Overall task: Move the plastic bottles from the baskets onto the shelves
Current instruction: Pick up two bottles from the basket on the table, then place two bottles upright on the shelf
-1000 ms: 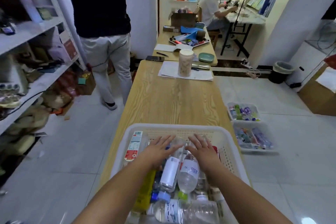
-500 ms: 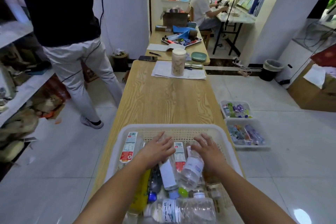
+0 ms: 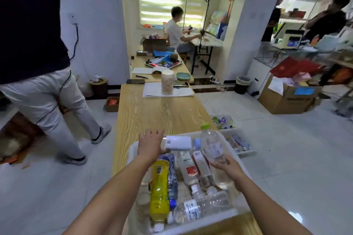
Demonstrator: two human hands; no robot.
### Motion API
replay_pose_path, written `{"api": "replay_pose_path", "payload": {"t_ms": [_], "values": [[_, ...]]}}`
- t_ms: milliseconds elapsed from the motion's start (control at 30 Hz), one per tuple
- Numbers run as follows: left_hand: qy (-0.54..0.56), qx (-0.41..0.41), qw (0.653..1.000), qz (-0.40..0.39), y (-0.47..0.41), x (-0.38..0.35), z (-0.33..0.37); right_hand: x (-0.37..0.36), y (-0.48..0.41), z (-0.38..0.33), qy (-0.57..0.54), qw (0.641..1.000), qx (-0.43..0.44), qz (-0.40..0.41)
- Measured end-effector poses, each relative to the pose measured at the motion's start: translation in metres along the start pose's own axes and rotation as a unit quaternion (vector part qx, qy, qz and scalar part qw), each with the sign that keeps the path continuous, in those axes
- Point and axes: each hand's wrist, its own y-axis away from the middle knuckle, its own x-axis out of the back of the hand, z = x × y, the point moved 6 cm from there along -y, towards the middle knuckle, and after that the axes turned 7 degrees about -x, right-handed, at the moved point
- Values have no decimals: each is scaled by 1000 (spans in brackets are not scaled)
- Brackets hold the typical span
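Observation:
A white plastic basket [image 3: 208, 218] full of several plastic bottles sits on the near end of the wooden table [image 3: 158, 112]. My left hand [image 3: 150, 144] grips a white-labelled bottle [image 3: 177, 142], held sideways above the basket's far rim. My right hand [image 3: 228, 166] holds a clear bottle with a green cap [image 3: 211, 144] by its base, neck pointing up and away. A yellow bottle [image 3: 159, 189] and other clear bottles still lie in the basket. No shelf with free room shows in this view.
Two more baskets of bottles [image 3: 236, 140] stand on the floor right of the table. A person in white trousers [image 3: 47, 101] stands close on the left. A lidded jar [image 3: 167, 85] on papers is further down the table. Cardboard boxes [image 3: 286, 99] and a bin sit at the right.
Both hands have lifted out of the basket, each with a bottle. The view has swung right, so the left shelves have dropped out of sight, and the standing person has stepped left.

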Motion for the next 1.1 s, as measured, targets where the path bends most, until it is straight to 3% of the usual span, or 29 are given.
{"api": "replay_pose_path", "payload": {"t_ms": [67, 167, 300, 467, 633, 833, 1033, 1100], "values": [[164, 41, 985, 26, 10, 7, 0, -6, 18, 6, -104, 994, -21, 7], [409, 44, 911, 2, 16, -1, 9, -15, 46, 19, -231, 972, -38, 20], [557, -5, 827, -83, 37, 1, 50, -19, 89, 30, -340, 939, -30, 37], [563, -58, 812, -140, 65, -6, 113, 4, 164, 43, -424, 905, -10, 39], [607, -125, 737, -269, 115, 4, 204, 32, 254, 69, -492, 869, 10, 47], [594, -226, 670, -384, 193, 24, 320, 73, 384, 123, -531, 827, 35, 184], [556, -322, 555, -529, 340, 42, 438, 108, 556, 213, -531, 767, 58, 354], [535, -349, 534, -554, 401, 46, 472, 105, 624, 243, -529, 746, 78, 397]]}}
